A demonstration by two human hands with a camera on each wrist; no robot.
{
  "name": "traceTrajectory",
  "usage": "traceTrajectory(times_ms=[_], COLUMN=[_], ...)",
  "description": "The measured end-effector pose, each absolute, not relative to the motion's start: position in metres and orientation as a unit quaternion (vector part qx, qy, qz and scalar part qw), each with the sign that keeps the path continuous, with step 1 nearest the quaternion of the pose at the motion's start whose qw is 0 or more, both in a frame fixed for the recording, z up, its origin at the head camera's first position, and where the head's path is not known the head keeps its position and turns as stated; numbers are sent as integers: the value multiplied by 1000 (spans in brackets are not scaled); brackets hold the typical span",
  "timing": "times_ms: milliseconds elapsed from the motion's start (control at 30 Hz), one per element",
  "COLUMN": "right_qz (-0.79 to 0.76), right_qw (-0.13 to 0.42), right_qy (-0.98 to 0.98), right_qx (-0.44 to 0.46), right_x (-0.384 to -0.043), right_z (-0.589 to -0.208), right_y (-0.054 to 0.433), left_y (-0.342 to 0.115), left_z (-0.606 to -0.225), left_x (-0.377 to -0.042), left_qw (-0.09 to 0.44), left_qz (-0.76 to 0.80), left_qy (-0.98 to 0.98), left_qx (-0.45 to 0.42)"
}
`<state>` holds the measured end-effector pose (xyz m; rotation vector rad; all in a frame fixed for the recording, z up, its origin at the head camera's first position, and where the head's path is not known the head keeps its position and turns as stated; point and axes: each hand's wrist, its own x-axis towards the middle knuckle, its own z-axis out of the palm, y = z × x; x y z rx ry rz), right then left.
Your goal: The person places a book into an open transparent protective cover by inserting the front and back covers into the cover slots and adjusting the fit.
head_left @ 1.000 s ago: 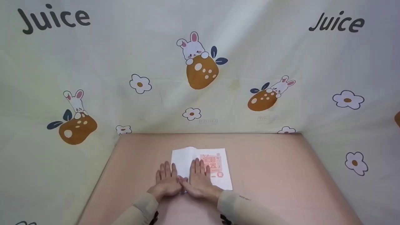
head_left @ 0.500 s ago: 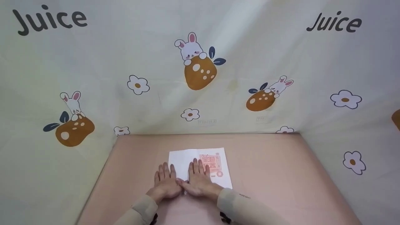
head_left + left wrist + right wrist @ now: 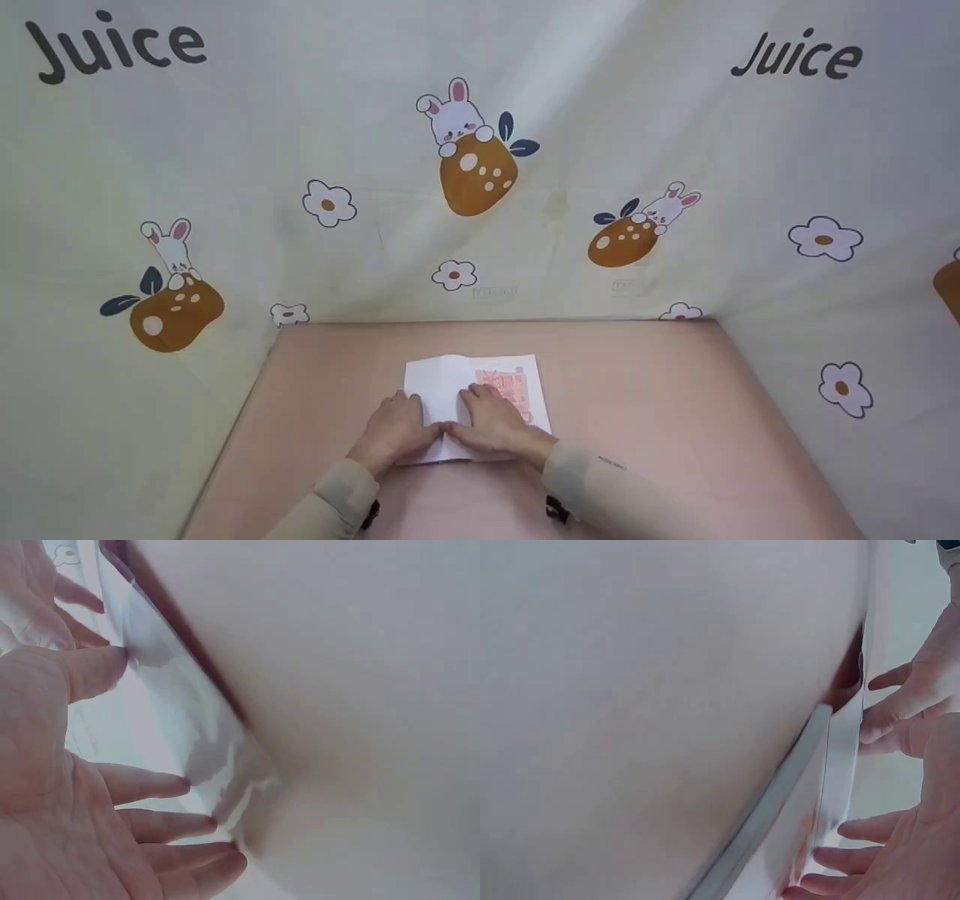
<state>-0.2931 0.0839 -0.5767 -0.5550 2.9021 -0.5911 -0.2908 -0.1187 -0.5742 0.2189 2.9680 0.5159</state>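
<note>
An open book [image 3: 439,379] lies on the pink table, its left page plain white and its right page printed with a red block. My left hand [image 3: 397,427] rests on the left page, its fingertips touching the paper in the left wrist view, where the page [image 3: 161,709] looks glossy. Over the right page lies my right hand [image 3: 495,424], partly covering the print. Both thumbs meet near the middle fold. In the right wrist view the right fingers [image 3: 847,859] are slightly bent against the page, and the book's thick edge [image 3: 765,802] shows.
The pink tabletop [image 3: 637,405] extends around the book. A pale cloth [image 3: 375,112] with rabbits, fruit and flowers forms the back and side walls. Light sleeves [image 3: 341,487] cover both forearms.
Both hands have gone from lying flat with fingers extended to bent fingers with the wrists raised. The book's near edge now shows, and its middle fold bulges slightly.
</note>
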Motion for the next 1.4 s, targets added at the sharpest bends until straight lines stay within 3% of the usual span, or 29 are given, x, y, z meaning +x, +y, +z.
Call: traceTrajectory(times_ms=[900, 1100, 1400], right_qz=[-214, -200, -191], right_qw=[3, 17, 33], right_qy=[975, 979, 981], right_qx=[-65, -28, 1], right_x=[-309, -313, -316], right_z=[-569, -571, -574], right_y=[146, 158, 170], left_y=[-56, -44, -27], left_z=[-566, -570, -572], left_x=[-294, -296, -297], left_qw=[-15, -33, -13], left_qz=[189, 179, 177], left_qy=[971, 969, 968], left_qx=[148, 166, 175])
